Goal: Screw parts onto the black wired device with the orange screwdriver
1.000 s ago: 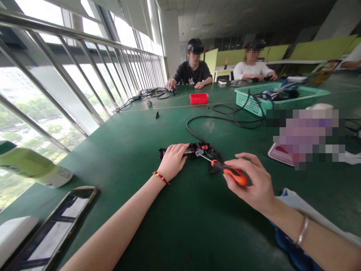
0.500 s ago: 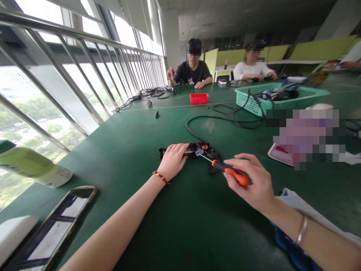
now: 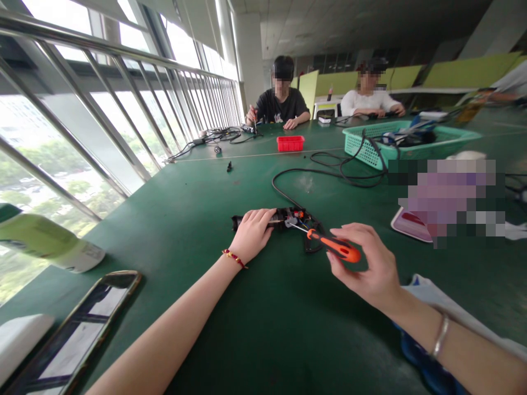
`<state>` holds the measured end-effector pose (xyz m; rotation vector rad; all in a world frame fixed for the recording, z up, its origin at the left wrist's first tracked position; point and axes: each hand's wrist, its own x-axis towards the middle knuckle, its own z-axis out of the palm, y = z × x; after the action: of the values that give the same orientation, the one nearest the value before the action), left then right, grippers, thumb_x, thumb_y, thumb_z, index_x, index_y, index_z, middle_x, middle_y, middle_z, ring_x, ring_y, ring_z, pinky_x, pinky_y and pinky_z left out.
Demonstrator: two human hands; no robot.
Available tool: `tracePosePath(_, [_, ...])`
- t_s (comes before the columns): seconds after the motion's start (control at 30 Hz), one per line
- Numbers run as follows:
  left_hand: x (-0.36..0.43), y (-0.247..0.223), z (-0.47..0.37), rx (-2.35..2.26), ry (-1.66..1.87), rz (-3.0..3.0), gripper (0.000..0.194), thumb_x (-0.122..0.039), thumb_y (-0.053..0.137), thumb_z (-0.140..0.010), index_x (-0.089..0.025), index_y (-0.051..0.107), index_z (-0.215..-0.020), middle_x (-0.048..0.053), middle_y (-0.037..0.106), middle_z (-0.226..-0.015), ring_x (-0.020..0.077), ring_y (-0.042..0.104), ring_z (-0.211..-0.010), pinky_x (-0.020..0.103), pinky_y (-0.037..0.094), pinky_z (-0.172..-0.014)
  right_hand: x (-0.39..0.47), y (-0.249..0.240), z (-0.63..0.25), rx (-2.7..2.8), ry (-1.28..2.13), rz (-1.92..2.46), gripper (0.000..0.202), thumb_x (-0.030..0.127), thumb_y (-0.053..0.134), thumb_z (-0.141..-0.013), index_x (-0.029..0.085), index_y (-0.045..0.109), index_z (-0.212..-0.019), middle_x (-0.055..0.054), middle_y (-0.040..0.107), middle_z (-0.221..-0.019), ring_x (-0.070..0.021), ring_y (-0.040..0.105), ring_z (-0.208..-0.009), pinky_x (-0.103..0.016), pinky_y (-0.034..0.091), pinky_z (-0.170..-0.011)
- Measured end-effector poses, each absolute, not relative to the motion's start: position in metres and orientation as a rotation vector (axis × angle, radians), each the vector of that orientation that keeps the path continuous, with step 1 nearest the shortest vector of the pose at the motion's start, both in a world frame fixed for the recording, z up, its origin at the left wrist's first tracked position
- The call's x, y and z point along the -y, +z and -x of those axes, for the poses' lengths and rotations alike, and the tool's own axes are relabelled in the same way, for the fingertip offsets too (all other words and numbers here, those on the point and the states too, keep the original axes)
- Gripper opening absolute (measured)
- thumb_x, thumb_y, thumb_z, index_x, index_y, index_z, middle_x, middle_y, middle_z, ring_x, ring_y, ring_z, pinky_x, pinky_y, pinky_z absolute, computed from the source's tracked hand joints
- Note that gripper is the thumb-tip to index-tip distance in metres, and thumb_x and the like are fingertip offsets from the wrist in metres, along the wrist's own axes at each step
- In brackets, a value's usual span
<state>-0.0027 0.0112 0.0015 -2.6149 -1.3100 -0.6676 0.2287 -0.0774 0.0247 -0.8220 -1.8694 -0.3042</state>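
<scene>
Orange and black, the screwdriver (image 3: 334, 246) slants over the green table (image 3: 230, 318), its handle pinched between the thumb and fingers of the person's right hand (image 3: 373, 269). Its thin shaft reaches down to a grey part (image 3: 291, 221) of the black device (image 3: 281, 215) — opened up, insides showing. From where I stand, the left hand (image 3: 253, 233) is curled over the device, gripping it on the tabletop. From there a black cable (image 3: 304, 170) loops away toward the teal basket (image 3: 364, 149); beyond sits a small red tray (image 3: 290, 146).
</scene>
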Motion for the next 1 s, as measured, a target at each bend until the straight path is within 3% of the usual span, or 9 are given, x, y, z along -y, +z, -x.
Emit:
tracePosePath(0.1, [-0.0117, 0.0009, 0.0028, 1.307, -0.662, 2.615, 0.038, -0.016, 0.047, -0.084, -0.015, 0.046, -0.122, 0.008, 0.057, -0.118, 0.0219, 0.051, -0.107, 0.039, 0.039, -0.098, 0.0768, 0.023, -0.229, 1.86, -0.298, 0.801, 0.035, 0.013, 0.062, -0.073, 0.019, 0.052, -0.106, -0.006, 0.065, -0.086, -0.0205, 0.06, -0.083, -0.038, 0.051, -0.074])
tracePosePath(0.3, [-0.0119, 0.0012, 0.0023, 1.316, -0.663, 2.609, 0.037, -0.016, 0.047, -0.084, -0.015, 0.047, -0.121, 0.008, 0.058, -0.118, 0.0218, 0.052, -0.108, 0.038, 0.039, -0.098, 0.0769, 0.023, -0.2303, 1.942, -0.237, 0.87, 0.013, 0.012, 0.058, -0.078, 0.021, 0.06, -0.088, 0.002, 0.067, -0.068, -0.0094, 0.055, -0.053, -0.037, 0.046, -0.079])
tracePosePath(0.57, [-0.011, 0.0028, 0.002, 1.322, -0.658, 2.607, 0.037, -0.016, 0.047, -0.084, -0.016, 0.046, -0.121, 0.008, 0.058, -0.117, 0.0221, 0.052, -0.108, 0.039, 0.039, -0.098, 0.0767, 0.0288, -0.2344, 1.817, -0.34, 0.896, 0.01, 0.01, 0.057, -0.077, 0.019, 0.061, -0.076, 0.002, 0.065, -0.06, -0.0094, 0.052, -0.048, -0.035, 0.044, -0.069])
tracePosePath(1.0, [-0.0109, 0.0021, 0.0029, 1.316, -0.668, 2.616, 0.037, -0.016, 0.045, -0.084, -0.016, 0.046, -0.121, 0.009, 0.057, -0.117, 0.0221, 0.052, -0.107, 0.04, 0.039, -0.098, 0.0726, 0.0263, -0.2358, 1.804, -0.336, 0.948, 0.01, 0.012, 0.056, -0.077, 0.022, 0.061, -0.077, 0.003, 0.063, -0.059, -0.0109, 0.052, -0.049, -0.034, 0.044, -0.066])
